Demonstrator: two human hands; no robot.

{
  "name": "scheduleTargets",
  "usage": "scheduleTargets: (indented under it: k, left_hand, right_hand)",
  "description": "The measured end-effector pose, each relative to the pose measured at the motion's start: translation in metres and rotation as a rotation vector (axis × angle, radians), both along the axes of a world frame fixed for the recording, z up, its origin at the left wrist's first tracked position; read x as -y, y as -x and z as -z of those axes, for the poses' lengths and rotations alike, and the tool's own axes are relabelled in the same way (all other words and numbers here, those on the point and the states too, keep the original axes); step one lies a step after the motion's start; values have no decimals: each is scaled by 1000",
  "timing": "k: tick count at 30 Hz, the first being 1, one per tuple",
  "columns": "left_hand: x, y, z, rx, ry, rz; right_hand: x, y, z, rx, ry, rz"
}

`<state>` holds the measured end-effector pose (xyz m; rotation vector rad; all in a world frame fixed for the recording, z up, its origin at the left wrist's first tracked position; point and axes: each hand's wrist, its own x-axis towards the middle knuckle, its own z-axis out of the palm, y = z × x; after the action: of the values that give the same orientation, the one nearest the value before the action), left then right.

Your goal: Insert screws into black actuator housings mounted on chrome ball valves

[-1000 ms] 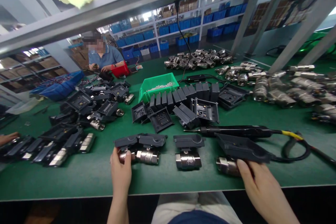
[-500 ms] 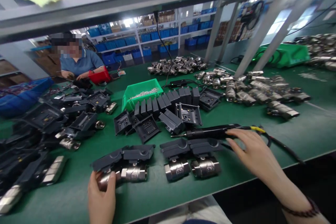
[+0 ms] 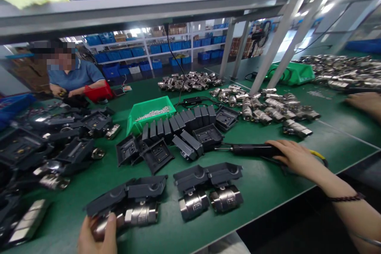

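In the lower left of the head view, my left hand (image 3: 97, 236) has thumb and fingers around a silvery metal ball valve (image 3: 101, 227) with a dark grey plastic housing (image 3: 106, 198) on top. A second ball valve (image 3: 141, 213) with such a housing stands against it. Two more, a valve (image 3: 194, 204) and another valve (image 3: 226, 198), stand side by side to the right. My right hand (image 3: 294, 158) is closed over the rear of a black electric screwdriver (image 3: 253, 150), palm down. Its bit points left, low over the table; the fingertips are partly hidden.
Behind stand a green bin (image 3: 151, 112) of small screws and a row of grey covers (image 3: 178, 121). Loose valves (image 3: 276, 107) lie at right, and housings (image 3: 74, 147) at left. A metal post (image 3: 269, 47) rises from the table. A co-worker (image 3: 74, 75) sits opposite; another person's hand (image 3: 364, 101) is far right.
My right hand and the screwdriver have shifted right relative to the housings. The view has turned slightly, bringing another person's hand in at the right. My left hand keeps its hold on the valve.
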<state>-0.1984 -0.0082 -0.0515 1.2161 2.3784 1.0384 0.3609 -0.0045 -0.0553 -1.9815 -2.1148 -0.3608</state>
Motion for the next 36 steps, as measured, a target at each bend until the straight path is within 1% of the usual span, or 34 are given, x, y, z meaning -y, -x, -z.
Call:
scheduleTargets:
  k: [2, 3, 4, 5, 6, 7, 9, 10, 11, 13, 14, 16, 18, 20, 23, 29, 32, 36]
  left_hand:
    - [1, -4, -5, 6, -23, 10]
    - [1, -5, -7, 9, -38, 4]
    - [2, -7, -8, 12, -52, -2]
    - [2, -8, -8, 16, -62, -6]
    - [3, -9, -8, 22, -68, -6]
    - [4, -9, -8, 30, -76, -7]
    - [5, -11, -7, 47, -96, -7]
    - [5, -12, -6, 56, -109, -7]
    - [6, -13, -6, 63, -122, -7]
    - [7, -16, -6, 71, -135, -2]
    - [8, -18, -6, 74, -131, 3]
    - [11, -21, -6, 86, -119, 13]
    - [14, -24, -5, 99, -121, 24]
    - [17, -27, -4, 103, -128, 25]
    - [20, -32, -2, 99, -117, 27]
    - [22, -40, 2, 135, -114, 102]
    - [20, -36, 3, 142, -81, 175]
    - [14, -19, 0, 120, -60, 227]
  right_hand:
    - [1, -13, 0, 14, -25, 36]
    - [1, -12, -2, 35, -66, 52]
    - [1, -7, -5, 63, -122, 62]
    - [1, 5, -10, 87, -188, 63]
    - [3, 22, -17, 100, -273, 47]
    - [5, 43, -26, 94, -317, 9]
    - [12, 95, -42, -32, -408, -159]
    - [15, 123, -48, -111, -381, -235]
    - [18, 149, -52, -142, -381, -356]
    - [18, 192, -53, -172, -293, -530]
    - [15, 209, -51, -157, -267, -582]
    - [6, 229, -43, -108, -246, -612]
    - [-4, 236, -35, -65, -252, -609]
    - [-13, 232, -31, -37, -235, -637]
    - [-24, 217, -30, -11, -195, -704]
    - [-43, 181, -25, -40, -180, -726]
    - [-45, 172, -25, -43, -201, -739]
    - [-46, 173, -34, -32, -250, -796]
